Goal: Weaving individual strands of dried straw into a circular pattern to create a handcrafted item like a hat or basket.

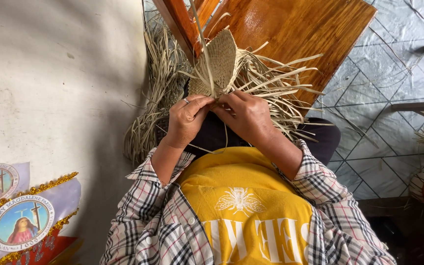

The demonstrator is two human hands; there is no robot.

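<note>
left hand (186, 119): pinched on straw strips (271, 78) | right hand (245, 114): gripping woven mat (217, 61) edge

A woven piece (217, 61) stands before a wooden chair (290, 34), loose strips (153, 98) lying left.

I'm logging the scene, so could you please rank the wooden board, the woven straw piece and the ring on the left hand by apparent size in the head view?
1. wooden board
2. woven straw piece
3. ring, on the left hand
</note>
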